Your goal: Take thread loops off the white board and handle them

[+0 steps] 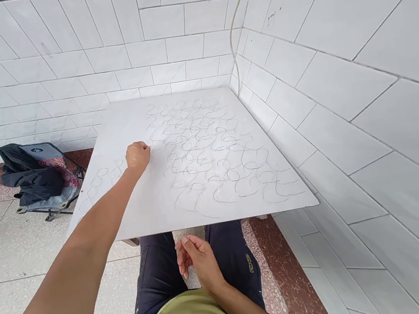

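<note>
A white board [142,210] lies flat in front of me, covered with thin looping jigsaw-like lines. My left hand [137,155] reaches out over its left middle, fingers curled in a pinch against the surface; what it holds is too small to make out. My right hand [197,259] rests low over my lap, below the board's near edge, fingers loosely apart and holding nothing.
White tiled walls [341,83] close off the back and right side. A thin cable [233,26] hangs down in the corner. A folding chair with dark clothes [37,176] stands on the floor at the left. My dark trousers [157,277] show below the board.
</note>
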Tool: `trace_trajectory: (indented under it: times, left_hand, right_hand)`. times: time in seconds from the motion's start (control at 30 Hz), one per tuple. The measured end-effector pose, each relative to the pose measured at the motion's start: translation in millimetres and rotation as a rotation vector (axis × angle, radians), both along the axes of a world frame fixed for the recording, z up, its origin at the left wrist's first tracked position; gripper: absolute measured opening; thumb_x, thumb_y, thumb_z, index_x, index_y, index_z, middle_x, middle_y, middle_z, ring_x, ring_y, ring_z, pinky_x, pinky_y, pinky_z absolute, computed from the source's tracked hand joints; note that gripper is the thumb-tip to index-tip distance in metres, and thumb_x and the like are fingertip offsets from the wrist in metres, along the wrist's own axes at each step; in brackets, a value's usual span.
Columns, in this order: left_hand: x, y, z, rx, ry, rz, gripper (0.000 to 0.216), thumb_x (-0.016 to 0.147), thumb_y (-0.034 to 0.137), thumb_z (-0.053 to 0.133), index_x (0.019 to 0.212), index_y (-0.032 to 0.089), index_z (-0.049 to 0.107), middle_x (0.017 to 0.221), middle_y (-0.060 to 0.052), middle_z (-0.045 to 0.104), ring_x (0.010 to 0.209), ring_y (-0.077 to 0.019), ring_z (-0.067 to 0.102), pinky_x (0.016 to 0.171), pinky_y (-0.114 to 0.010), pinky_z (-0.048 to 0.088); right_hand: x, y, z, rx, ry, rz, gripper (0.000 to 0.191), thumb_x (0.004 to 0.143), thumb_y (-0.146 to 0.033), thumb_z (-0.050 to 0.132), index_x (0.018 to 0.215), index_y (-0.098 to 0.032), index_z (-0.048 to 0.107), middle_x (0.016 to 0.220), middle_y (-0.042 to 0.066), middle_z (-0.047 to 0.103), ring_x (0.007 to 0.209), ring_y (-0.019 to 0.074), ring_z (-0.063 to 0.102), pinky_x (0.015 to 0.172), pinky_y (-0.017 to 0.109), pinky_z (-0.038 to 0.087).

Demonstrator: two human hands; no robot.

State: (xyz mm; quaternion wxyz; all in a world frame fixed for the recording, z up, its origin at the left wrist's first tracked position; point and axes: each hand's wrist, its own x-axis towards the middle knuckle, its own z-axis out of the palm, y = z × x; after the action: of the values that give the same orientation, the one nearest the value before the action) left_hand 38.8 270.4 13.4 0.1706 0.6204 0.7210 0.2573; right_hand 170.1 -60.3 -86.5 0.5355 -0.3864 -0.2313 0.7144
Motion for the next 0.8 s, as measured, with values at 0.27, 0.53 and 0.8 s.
trace_trajectory:
  times: [0.27,0.53,0.8]
  left_hand:
    - [18,21,-16.5,-0.022,0.132,-0.006,0.017,0.09,0.02,0.059,0.097,0.019,0.074,0.107,-0.017,0.07,0.103,-0.0339,0.065,0.092,-0.046,0.049]
    - [-57,13,26.3,-0.017,0.179,0.073,0.027,0.096,0.029,0.06,0.113,0.012,0.071,0.113,-0.017,0.071,0.108,-0.0296,0.065,0.101,-0.041,0.049]
    - [-135,1,46.1,-0.22,0.192,0.061,0.025,0.082,0.03,0.08,0.079,0.009,0.067,0.072,-0.011,0.066,0.098,-0.0268,0.067,0.091,-0.031,0.049]
  right_hand:
    - [8,3,-10.8,-0.091,0.003,-0.05,0.049,0.083,-0.064,0.077,0.083,-0.015,0.067,0.057,0.0,0.064,0.039,0.0104,0.053,0.035,0.02,0.037]
    - [14,-3,-13.5,-0.125,-0.011,-0.058,0.048,0.08,-0.062,0.081,0.082,-0.015,0.069,0.057,-0.001,0.063,0.04,0.0101,0.052,0.035,0.02,0.039]
    - [8,-11,-23.0,-0.152,-0.014,0.016,0.049,0.077,-0.061,0.084,0.08,-0.015,0.069,0.057,0.0,0.063,0.04,0.0103,0.053,0.036,0.021,0.039]
